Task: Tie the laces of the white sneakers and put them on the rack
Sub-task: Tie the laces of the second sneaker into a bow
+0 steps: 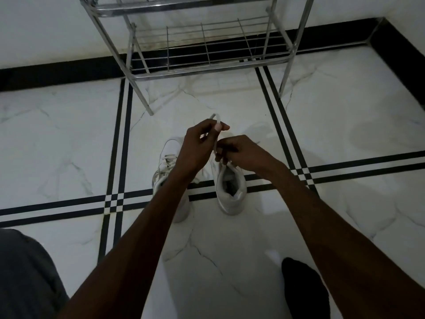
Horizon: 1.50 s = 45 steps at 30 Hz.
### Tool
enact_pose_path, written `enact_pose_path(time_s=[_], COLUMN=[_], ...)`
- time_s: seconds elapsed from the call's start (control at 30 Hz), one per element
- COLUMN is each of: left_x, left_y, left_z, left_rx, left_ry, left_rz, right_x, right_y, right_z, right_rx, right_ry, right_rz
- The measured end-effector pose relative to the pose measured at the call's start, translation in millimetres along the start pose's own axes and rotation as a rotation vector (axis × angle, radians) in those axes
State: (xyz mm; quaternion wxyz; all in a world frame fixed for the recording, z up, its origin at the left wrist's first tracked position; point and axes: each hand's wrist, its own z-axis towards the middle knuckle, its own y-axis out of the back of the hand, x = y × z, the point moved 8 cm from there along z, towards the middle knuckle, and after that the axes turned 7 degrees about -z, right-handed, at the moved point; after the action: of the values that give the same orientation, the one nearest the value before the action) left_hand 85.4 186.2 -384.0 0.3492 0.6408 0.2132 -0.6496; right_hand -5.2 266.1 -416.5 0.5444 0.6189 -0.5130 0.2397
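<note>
Two white sneakers stand side by side on the marble floor. The left sneaker point(166, 162) is partly hidden under my left forearm, its laces loose. The right sneaker point(231, 191) shows its open heel toward me. My left hand point(202, 143) pinches a loop of white lace point(216, 117) raised above the right sneaker. My right hand point(239, 151) grips the same lace lower down, just over the shoe's tongue. The metal shoe rack point(207, 70) stands beyond the sneakers against the wall.
The rack's lower wire shelf point(207, 49) holds nothing; its front legs point(147, 104) rest on the floor just past the shoes. A black skirting runs along the wall. My dark-socked foot point(303, 288) is at bottom right, my grey-trousered knee point(23, 272) at bottom left.
</note>
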Motion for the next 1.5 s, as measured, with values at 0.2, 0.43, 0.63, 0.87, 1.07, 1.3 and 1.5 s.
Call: enact_pose_path(time_s=[0.2, 0.43, 0.63, 0.87, 1.07, 1.3, 1.5], left_x=[28, 50, 51, 44, 60, 39, 44], left_y=[-9, -8, -8, -5, 36, 72, 63], left_z=[-10, -9, -9, -9, -25, -19, -27], left_rx=[0.051, -0.034, -0.037, 0.005, -0.238, -0.387, -0.4], left_ry=[0.161, 0.165, 0.128, 0.138, 0.455, 0.3, 0.184], left_rz=[-0.147, -0.1, -0.033, 0.252, -0.35, -0.201, 0.377], right_x=[7, 2, 4, -18, -36, -32, -25], right_y=[23, 51, 46, 40, 35, 29, 29], right_z=[4, 0, -10, -2, -3, -3, -2], right_rx=[-0.1, -0.387, -0.568, -0.496, -0.378, -0.351, -0.358], right_ry=[0.101, 0.211, 0.254, 0.139, 0.039, 0.019, 0.013], right_rz=[-0.202, -0.434, -0.232, 0.157, 0.448, 0.492, 0.478])
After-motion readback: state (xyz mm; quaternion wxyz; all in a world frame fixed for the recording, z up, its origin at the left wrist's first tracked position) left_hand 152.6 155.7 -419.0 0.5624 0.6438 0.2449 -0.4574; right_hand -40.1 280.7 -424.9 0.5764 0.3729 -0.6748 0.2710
